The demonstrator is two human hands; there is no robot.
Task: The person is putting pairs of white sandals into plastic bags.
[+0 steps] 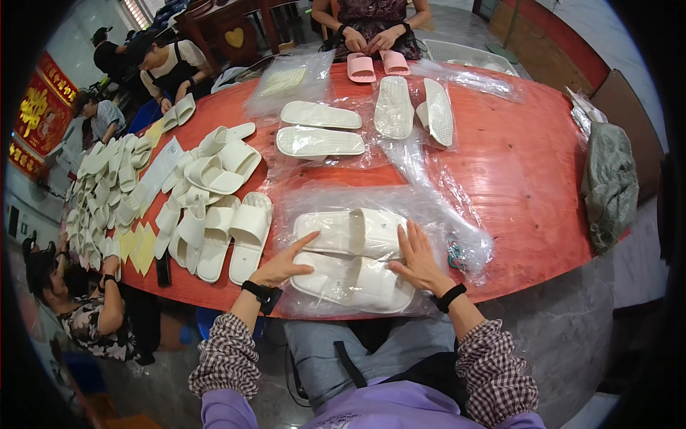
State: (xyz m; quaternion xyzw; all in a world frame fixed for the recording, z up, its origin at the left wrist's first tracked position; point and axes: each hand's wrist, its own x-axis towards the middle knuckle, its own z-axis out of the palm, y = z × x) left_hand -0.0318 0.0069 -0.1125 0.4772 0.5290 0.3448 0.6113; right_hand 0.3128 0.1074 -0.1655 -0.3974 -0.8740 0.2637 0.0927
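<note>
A pair of white slippers (371,282) lies sideways in a clear plastic bag (421,196) at the table's near edge. My left hand (284,263) rests on their left end, thumb and fingers spread. At their right end, my right hand (418,259) presses flat with its fingers stretched out. Neither hand grips anything. Left of my left hand stand more white slippers (250,232), loose and side by side. Beyond the bagged pair, two white slippers (319,141) lie sole up on plastic, with another sole-up pair (394,107) to their right.
White slippers (107,171) heap along the left side, near yellow paper pieces (141,250). Crumpled clear plastic (468,250) lies right of me. A grey-green bundle (609,186) sits at the right edge. Opposite, a person's hands (371,39) hold pink slippers (361,68). Other people work at left.
</note>
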